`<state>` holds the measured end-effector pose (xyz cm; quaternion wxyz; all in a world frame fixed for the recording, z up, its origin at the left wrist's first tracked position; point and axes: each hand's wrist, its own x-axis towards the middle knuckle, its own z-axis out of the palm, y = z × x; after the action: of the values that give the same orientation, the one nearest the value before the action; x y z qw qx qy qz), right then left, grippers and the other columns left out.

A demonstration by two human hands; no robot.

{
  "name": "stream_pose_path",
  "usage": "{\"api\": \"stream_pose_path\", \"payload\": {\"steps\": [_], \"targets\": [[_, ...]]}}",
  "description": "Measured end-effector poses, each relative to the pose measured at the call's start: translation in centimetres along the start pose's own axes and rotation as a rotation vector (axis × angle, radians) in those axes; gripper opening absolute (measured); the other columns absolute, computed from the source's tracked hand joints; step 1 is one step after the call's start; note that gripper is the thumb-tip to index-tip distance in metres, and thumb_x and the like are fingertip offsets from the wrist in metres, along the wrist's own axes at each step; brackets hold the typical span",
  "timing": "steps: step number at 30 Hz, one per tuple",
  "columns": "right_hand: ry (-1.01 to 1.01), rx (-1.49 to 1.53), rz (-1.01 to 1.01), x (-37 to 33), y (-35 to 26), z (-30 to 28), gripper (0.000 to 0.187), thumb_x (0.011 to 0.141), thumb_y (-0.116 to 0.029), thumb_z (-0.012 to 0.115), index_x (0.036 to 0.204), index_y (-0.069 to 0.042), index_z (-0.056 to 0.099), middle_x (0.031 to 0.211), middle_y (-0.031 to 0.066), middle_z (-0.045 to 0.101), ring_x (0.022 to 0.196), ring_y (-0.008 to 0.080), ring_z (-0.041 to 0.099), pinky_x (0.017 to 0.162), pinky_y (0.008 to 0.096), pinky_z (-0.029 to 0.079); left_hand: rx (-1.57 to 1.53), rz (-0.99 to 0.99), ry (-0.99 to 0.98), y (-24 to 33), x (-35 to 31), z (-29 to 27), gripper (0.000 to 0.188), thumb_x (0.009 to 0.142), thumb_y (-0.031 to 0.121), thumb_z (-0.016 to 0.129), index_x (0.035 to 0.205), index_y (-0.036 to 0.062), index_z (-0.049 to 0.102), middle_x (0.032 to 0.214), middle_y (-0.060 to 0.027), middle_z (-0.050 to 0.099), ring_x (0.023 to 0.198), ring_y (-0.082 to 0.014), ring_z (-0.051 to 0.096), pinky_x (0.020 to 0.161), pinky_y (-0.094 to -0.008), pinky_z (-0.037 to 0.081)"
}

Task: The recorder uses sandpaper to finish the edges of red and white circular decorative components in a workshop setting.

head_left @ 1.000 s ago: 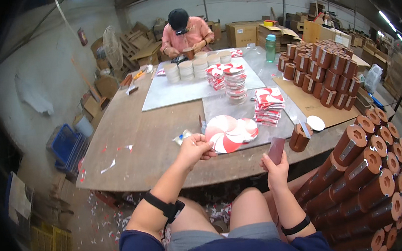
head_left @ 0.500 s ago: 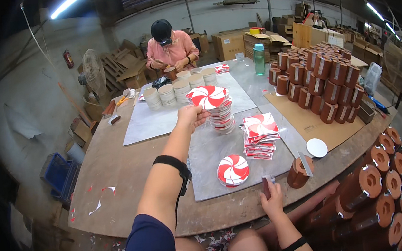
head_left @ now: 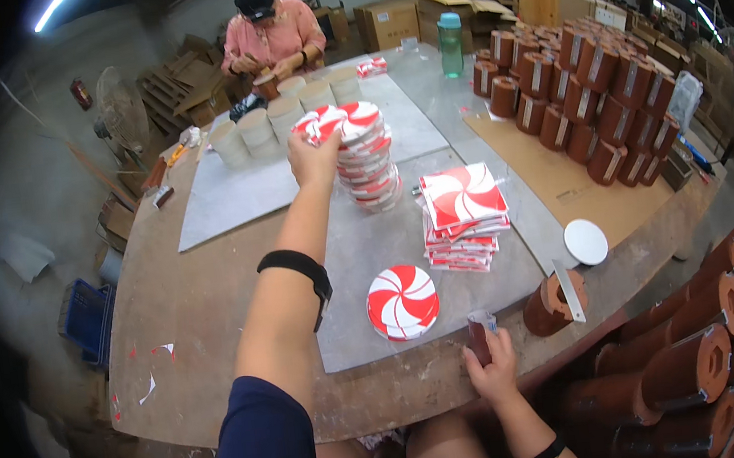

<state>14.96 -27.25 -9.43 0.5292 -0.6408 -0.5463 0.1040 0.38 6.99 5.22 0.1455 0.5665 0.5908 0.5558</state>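
Note:
My left hand [head_left: 315, 157] reaches forward, its fingers closed on the edge of a red-and-white swirl disc [head_left: 311, 126] at the top left of a tall stack of such discs [head_left: 369, 162]. Close to the front edge, my right hand [head_left: 496, 369] grips a small dark brown block [head_left: 479, 344] with a greyish upper end; its exact kind is unclear. Between the hands lies a low pile of round swirl discs [head_left: 402, 302]. Square swirl-printed sheets [head_left: 464, 195] are piled unevenly to the right of the tall stack.
Right of my right hand stands a brown cylinder [head_left: 541, 311] with a metal blade [head_left: 568, 290] across it, beside a white disc [head_left: 585, 242]. Brown cylinders [head_left: 600, 106] are heaped at right; more [head_left: 694, 364] lie below. Pale disc stacks [head_left: 286, 117] and a co-worker [head_left: 271, 38] are ahead.
The view has shifted, bringing the table nearer. My left hand's fingers have come up over the top disc's edge, and the disc sits further left on the stack. My right hand keeps the brown block.

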Motion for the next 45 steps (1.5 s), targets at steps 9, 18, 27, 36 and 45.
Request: {"api": "stream_pose_path", "payload": {"steps": [9,18,27,36,45], "targets": [[0.025,0.032,-0.043,0.3,-0.2,-0.3,0.040,0.068,-0.003,0.064,0.107,-0.003,0.055,0.089,0.0159,0.050,0.078,0.0318,0.053,0.067,0.0346,0.045,-0.315,0.284,-0.316,0.5,-7.2,-2.0,0.078,0.066,0.031,0.071,0.125,-0.0033,0.033,0.123,-0.0221,0.042,0.114,-0.0302,0.043,0.094,-0.0351,0.035],[0.058,0.007,-0.042,0.1,-0.1,0.1,0.039,0.068,-0.004,0.063,0.105,-0.003,0.055,0.089,0.0146,0.050,0.076,0.0314,0.054,0.064,0.0358,0.045,0.571,0.333,-1.147,-0.6,-16.8,-7.3,0.107,0.049,0.043,0.078,0.133,0.0056,0.025,0.127,-0.0247,0.036,0.119,-0.0384,0.035,0.095,-0.0410,0.035],[0.077,0.026,-0.056,-0.5,0.3,0.2,0.041,0.068,-0.005,0.063,0.108,-0.003,0.055,0.089,0.0141,0.050,0.078,0.0308,0.054,0.066,0.0355,0.045,0.259,0.584,-0.742,-0.7,-18.8,-11.8,0.100,0.049,0.034,0.076,0.133,0.0094,0.026,0.122,-0.0243,0.037,0.111,-0.0405,0.039,0.092,-0.0439,0.037],[-0.082,1.163,0.515,-2.4,-11.7,-2.6,0.033,0.079,-0.006,0.060,0.109,-0.004,0.045,0.088,0.0032,0.055,0.074,0.0107,0.057,0.061,0.0235,0.048,0.066,0.760,-0.767,5.7,-24.9,-26.0,0.091,0.053,0.025,0.074,0.131,0.0100,0.031,0.124,-0.0244,0.034,0.108,-0.0406,0.040,0.090,-0.0433,0.038],[-0.257,1.099,0.473,-6.1,-18.5,-3.5,0.045,0.070,0.002,0.066,0.109,-0.002,0.045,0.093,0.0045,0.055,0.077,0.0102,0.055,0.059,0.0197,0.044,-0.095,0.601,-0.668,4.6,-29.3,-31.7,0.099,0.055,0.020,0.079,0.135,0.0073,0.021,0.135,-0.0252,0.023,0.122,-0.0364,0.031,0.099,-0.0443,0.029]]}}
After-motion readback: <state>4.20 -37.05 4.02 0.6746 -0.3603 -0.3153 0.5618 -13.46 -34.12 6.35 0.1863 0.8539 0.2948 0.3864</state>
